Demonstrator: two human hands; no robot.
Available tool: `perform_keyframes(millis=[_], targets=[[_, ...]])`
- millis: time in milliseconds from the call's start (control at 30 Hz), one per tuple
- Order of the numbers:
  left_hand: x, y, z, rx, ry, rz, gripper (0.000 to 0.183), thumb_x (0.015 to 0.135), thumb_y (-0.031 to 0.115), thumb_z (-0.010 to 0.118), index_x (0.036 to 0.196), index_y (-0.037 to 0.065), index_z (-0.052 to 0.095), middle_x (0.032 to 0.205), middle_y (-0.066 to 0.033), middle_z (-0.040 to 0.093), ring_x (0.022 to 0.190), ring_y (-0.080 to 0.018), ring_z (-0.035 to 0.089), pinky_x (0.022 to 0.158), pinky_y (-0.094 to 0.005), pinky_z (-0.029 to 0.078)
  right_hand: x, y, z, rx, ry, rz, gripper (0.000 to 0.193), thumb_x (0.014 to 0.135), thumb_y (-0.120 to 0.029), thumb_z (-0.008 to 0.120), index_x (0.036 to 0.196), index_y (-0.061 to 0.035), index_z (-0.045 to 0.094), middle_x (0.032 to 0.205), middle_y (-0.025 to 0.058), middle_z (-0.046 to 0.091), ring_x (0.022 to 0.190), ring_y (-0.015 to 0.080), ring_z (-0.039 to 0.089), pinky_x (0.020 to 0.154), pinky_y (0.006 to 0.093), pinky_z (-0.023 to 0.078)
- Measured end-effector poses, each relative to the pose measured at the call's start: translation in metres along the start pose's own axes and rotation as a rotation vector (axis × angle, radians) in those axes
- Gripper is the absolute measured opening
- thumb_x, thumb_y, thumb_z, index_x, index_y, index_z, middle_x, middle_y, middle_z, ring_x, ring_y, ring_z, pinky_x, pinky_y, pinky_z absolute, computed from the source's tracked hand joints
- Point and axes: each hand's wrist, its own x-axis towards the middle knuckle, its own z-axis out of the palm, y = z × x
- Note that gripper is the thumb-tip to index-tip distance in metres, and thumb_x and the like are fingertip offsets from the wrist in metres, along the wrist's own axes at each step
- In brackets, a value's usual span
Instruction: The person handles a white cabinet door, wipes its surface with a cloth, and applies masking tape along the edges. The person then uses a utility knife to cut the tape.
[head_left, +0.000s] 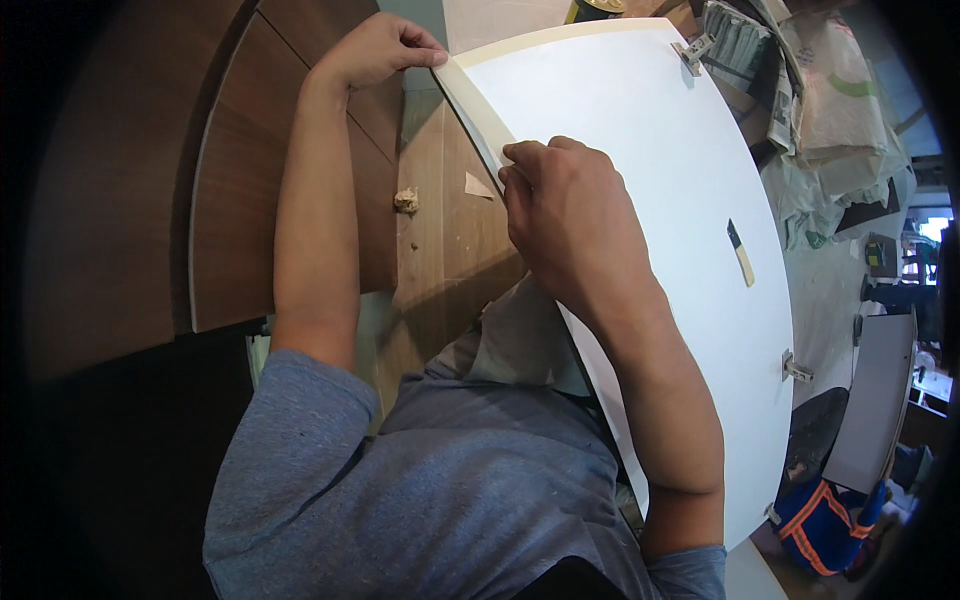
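A white panel [640, 140], like a cabinet door with metal hinges on its right side, lies in front of me. Cream masking tape [480, 108] runs down its left edge, and another strip [570, 37] follows the far edge. At the far left corner, my left hand [385, 50] pinches the tape's end between thumb and fingers. Lower on the same edge, my right hand [570, 205] is closed, thumb and fingertips pressing the tape against the panel's rim. A small knife [740, 254] with a dark blade and pale handle rests on the panel.
Brown wooden panels [270, 170] stand at the left. On the floor [440, 230] lie a crumpled tape ball [406, 200] and a pale scrap [478, 186]. Hinges [692, 52] jut from the panel's right side. Plastic bags [830, 100] and a blue-orange bag [822, 528] sit at the right.
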Motion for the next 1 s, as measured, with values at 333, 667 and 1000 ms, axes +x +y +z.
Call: perform_keyframes(millis=[333, 667, 1000], targets=[[-0.006, 0.01, -0.013, 0.08, -0.08, -0.016, 0.038, 0.093, 0.029, 0.078, 0.116, -0.002, 0.074, 0.103, -0.0096, 0.076, 0.094, -0.015, 0.068, 0.089, -0.0321, 0.052, 0.003, -0.005, -0.004, -0.032, -0.035, 0.019, 0.026, 0.099, -0.018, 0.058, 0.095, 0.0022, 0.074, 0.095, 0.0241, 0.07, 0.09, 0.0414, 0.071, 0.085, 0.0493, 0.057], [-0.016, 0.025, -0.01, -0.121, -0.003, -0.001, 0.011, 0.085, 0.01, 0.082, 0.088, 0.002, 0.077, 0.083, -0.0003, 0.073, 0.076, -0.0097, 0.062, 0.073, -0.0271, 0.049, 0.003, -0.007, -0.006, -0.027, -0.028, 0.045, 0.027, 0.099, -0.018, 0.058, 0.094, 0.0033, 0.074, 0.095, 0.0245, 0.07, 0.091, 0.0409, 0.071, 0.086, 0.0495, 0.057], [-0.01, 0.025, -0.004, 0.142, 0.028, -0.012, 0.015, 0.087, 0.016, 0.076, 0.088, 0.001, 0.078, 0.074, 0.001, 0.068, 0.07, -0.0092, 0.056, 0.065, -0.0302, 0.047, 0.007, -0.002, -0.004, -0.018, -0.034, 0.005, 0.024, 0.095, -0.012, 0.058, 0.088, 0.0045, 0.074, 0.088, 0.0276, 0.071, 0.084, 0.0434, 0.072, 0.081, 0.0496, 0.059]])
